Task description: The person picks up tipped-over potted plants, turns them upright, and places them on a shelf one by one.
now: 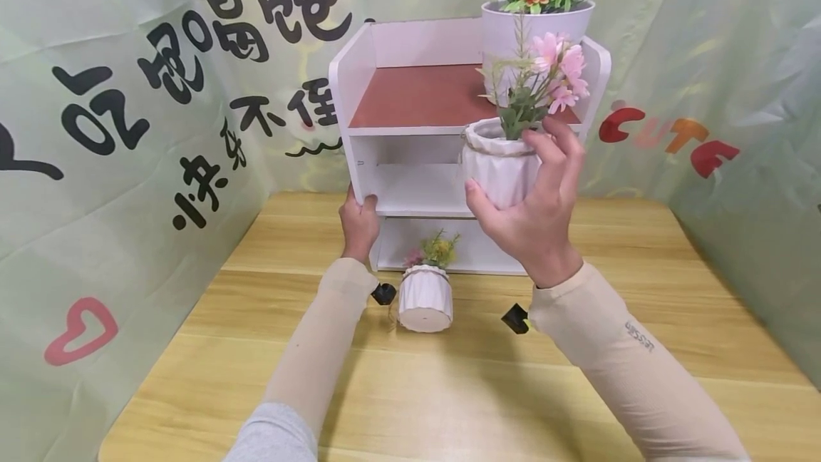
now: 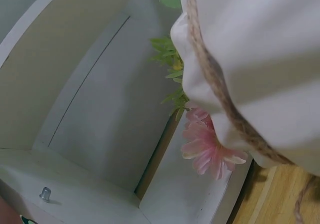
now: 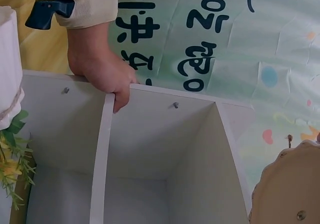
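Observation:
My left hand (image 1: 360, 223) grips the left side panel of a white tiered shelf (image 1: 355, 177), thumb on the front edge. In the right wrist view the left hand (image 3: 102, 67) holds the panel where a board meets it. My right hand (image 1: 545, 198) holds a white fluted flowerpot (image 1: 503, 170) with pink flowers (image 1: 564, 73), raised before the top tier. Its round base (image 3: 285, 189) shows in the right wrist view. A second white flowerpot (image 1: 426, 298) lies on its side on the table, base toward me. In the left wrist view, twine (image 2: 215, 79) circles this pot beside pink petals (image 2: 205, 149).
A larger white pot (image 1: 539, 27) with orange-red flowers stands at the right of the red-brown top board (image 1: 417, 95). The wooden table (image 1: 256, 348) extends around the shelf. Printed cloth (image 1: 128, 234) hangs behind and at both sides.

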Tool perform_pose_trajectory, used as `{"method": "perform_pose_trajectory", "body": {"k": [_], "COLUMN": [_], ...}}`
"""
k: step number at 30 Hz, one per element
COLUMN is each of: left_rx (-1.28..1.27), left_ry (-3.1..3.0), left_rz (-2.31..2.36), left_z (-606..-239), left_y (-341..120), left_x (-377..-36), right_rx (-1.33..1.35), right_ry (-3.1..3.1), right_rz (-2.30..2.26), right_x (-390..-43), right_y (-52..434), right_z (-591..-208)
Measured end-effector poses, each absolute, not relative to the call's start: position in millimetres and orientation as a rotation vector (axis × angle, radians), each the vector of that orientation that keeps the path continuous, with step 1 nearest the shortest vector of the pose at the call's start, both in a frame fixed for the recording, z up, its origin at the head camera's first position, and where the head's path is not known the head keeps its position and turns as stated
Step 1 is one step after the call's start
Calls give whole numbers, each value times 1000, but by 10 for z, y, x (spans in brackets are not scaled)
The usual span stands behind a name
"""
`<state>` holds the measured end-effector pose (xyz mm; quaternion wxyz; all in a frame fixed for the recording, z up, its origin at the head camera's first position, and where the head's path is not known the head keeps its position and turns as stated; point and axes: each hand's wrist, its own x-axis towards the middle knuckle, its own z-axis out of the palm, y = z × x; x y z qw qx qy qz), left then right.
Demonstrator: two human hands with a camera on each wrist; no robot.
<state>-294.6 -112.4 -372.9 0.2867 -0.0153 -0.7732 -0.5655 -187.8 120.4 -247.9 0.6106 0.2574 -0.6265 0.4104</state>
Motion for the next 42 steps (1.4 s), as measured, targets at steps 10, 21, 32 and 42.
{"method": "perform_pose_trajectory", "body": {"k": [10, 21, 32, 42], "left_rx": [-35, -56, -58, -48], "left_ry": [-2058, -2033, -2033, -2033], "left_rz": [-1521, -1522, -1522, -1517], "left_z": [-3730, -3722, -3742, -3736], "left_y": [-1115, -1115, -1113, -1116], "left_x": [-2938, -2920, -2942, -2937], "right_rx": [595, 584, 585, 549], "right_ry": [-1422, -1423, -1410, -1387], "right_rz": [944, 926, 922, 909], "right_x": [-1936, -2017, -2096, -2179], "right_y": [1184, 1171, 1147, 1129], "right_z": [-2388, -2301, -2212, -2152]}}
